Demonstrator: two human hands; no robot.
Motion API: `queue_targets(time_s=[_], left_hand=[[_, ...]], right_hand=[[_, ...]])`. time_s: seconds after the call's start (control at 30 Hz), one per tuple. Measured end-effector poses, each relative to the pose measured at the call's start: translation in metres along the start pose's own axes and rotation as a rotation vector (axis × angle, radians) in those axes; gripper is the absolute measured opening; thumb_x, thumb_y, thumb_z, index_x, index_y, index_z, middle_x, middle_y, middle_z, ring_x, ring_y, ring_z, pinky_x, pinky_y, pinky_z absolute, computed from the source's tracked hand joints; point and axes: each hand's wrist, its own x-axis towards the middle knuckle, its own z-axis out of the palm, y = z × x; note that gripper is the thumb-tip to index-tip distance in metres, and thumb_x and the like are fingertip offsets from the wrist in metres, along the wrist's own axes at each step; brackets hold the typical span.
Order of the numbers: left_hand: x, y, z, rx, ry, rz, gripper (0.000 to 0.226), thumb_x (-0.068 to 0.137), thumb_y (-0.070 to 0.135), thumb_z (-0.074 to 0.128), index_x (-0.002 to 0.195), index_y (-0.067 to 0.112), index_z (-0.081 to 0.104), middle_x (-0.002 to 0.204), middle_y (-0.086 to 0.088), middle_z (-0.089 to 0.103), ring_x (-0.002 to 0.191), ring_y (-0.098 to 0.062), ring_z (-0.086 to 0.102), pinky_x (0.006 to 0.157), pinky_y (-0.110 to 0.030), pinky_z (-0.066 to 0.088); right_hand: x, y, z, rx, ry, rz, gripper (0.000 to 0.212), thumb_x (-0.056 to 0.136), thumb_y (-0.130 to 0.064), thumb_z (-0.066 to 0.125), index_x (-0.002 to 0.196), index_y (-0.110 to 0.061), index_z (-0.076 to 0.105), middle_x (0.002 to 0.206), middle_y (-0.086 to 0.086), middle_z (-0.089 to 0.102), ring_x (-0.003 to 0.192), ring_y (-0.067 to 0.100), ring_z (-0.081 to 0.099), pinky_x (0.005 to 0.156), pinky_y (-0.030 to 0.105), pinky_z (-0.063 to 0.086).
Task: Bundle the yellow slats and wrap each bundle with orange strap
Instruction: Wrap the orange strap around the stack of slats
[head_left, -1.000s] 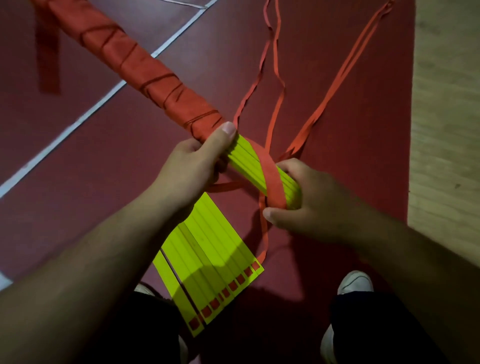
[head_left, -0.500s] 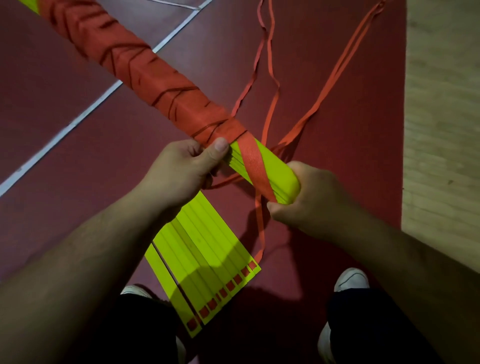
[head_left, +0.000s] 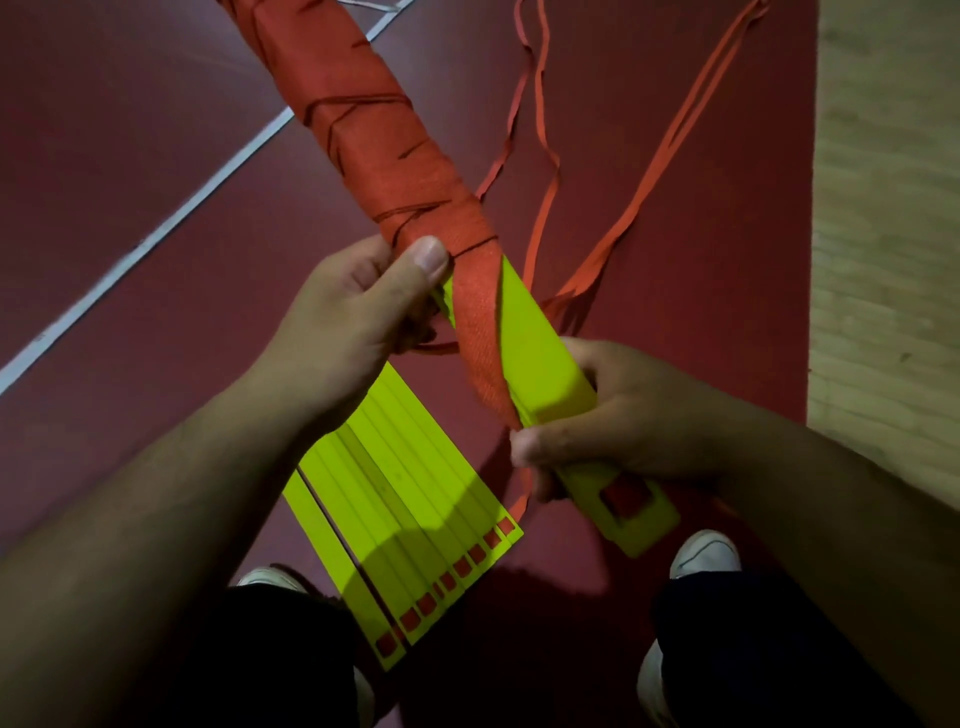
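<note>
Two hands grasp one long bundle (head_left: 540, 353) of yellow slats, held slantwise above the floor. Left hand (head_left: 358, 322): fingers curled round the bundle where the wrapped part ends, thumb laid on top against the orange strap (head_left: 480, 332). Right hand (head_left: 623, 421): clenched round the bundle nearer the person, thumb pinching the strap against the slats' edge. Between the hands the strap crosses the bare yellow face at a slant; beyond the left hand the bundle is wholly covered in orange turns. Its near end juts out below the right hand and shows a rectangular slot. Loose strap lengths (head_left: 675, 145) trail away over the dark red mat (head_left: 156, 130). A flat row of slats (head_left: 410, 493) lies on the mat under the left forearm. White line (head_left: 156, 234) at left; wooden floor (head_left: 883, 208) at right; two white shoes (head_left: 706, 551) at bottom.
</note>
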Motion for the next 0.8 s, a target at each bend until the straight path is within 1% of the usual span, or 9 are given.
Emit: queue_targets(time_s=[0.13,0.23,0.3,0.4,0.5,0.6,0.67,0.73,0.8], left_hand=[[0.002,0.001,-0.004,0.191,-0.008,-0.023,0.045,0.089,0.056,0.060,0.069,0.015,0.055,0.056,0.004,0.050,0.047,-0.008,0.043,0.058,-0.031,0.038],[0.000,-0.003,0.011,0.153,0.062,-0.092,0.044,0.098,0.045,0.056,0.068,0.012,0.054,0.059,-0.001,0.049,0.046,-0.006,0.044,0.056,-0.025,0.044],[0.000,-0.005,0.021,0.111,0.110,-0.134,0.052,0.090,0.059,0.059,0.067,0.013,0.054,0.058,-0.001,0.050,0.047,-0.012,0.046,0.061,-0.031,0.047],[-0.004,-0.008,0.027,0.122,0.185,-0.110,0.051,0.073,0.070,0.064,0.064,0.020,0.056,0.058,-0.001,0.051,0.054,-0.018,0.048,0.061,-0.039,0.044],[-0.005,-0.004,0.023,0.086,0.230,-0.046,0.035,0.078,0.057,0.069,0.063,0.025,0.066,0.061,-0.001,0.058,0.060,-0.020,0.054,0.059,-0.041,0.048],[-0.006,0.004,0.015,0.077,0.135,0.075,0.026,0.087,0.041,0.064,0.070,0.023,0.060,0.058,0.011,0.060,0.054,-0.006,0.054,0.055,-0.024,0.048],[-0.008,0.007,0.011,0.102,0.029,0.156,0.019,0.091,0.035,0.063,0.077,0.023,0.056,0.058,0.016,0.059,0.052,0.002,0.052,0.052,-0.014,0.042],[-0.011,0.008,0.008,0.120,-0.058,0.208,0.030,0.087,0.046,0.068,0.082,0.020,0.056,0.062,0.016,0.060,0.054,0.002,0.052,0.053,-0.013,0.041],[-0.011,0.008,0.005,0.131,-0.099,0.223,0.048,0.077,0.067,0.066,0.085,0.020,0.058,0.066,0.015,0.062,0.056,0.001,0.053,0.053,-0.015,0.043]], right_hand=[[0.006,0.007,-0.003,-0.388,0.351,-0.085,0.028,0.076,-0.017,0.081,0.096,-0.017,0.062,0.071,0.005,0.066,0.058,0.014,0.062,0.053,0.028,0.049],[0.009,0.015,0.003,-0.627,0.543,-0.059,0.033,0.073,-0.033,0.081,0.087,-0.028,0.051,0.071,-0.009,0.057,0.064,0.007,0.054,0.053,0.018,0.037],[0.009,0.017,0.009,-0.672,0.600,-0.027,0.035,0.074,-0.040,0.078,0.093,-0.034,0.048,0.073,-0.011,0.054,0.072,0.017,0.057,0.058,0.028,0.037],[0.010,0.020,0.021,-0.779,0.640,-0.007,0.043,0.080,-0.044,0.072,0.115,-0.032,0.050,0.085,-0.005,0.060,0.090,0.029,0.063,0.066,0.030,0.041],[0.009,0.016,0.023,-0.733,0.588,-0.076,0.048,0.078,-0.050,0.072,0.116,-0.032,0.050,0.089,-0.008,0.066,0.083,0.016,0.065,0.063,0.027,0.044],[0.006,0.005,0.005,-0.270,0.345,-0.044,0.057,0.072,-0.044,0.083,0.120,-0.029,0.055,0.082,-0.014,0.069,0.072,-0.003,0.066,0.059,0.010,0.044],[0.004,0.004,-0.004,-0.075,0.100,0.027,0.059,0.068,-0.037,0.085,0.119,-0.023,0.058,0.097,0.000,0.075,0.084,0.009,0.072,0.071,0.023,0.055],[0.006,0.010,0.000,0.039,-0.064,0.038,0.044,0.070,-0.022,0.079,0.109,-0.014,0.059,0.091,0.014,0.074,0.077,0.026,0.073,0.071,0.044,0.057],[0.008,0.014,0.006,0.015,-0.021,-0.032,0.030,0.071,-0.016,0.074,0.098,-0.015,0.060,0.070,0.006,0.068,0.061,0.020,0.066,0.058,0.034,0.054]])
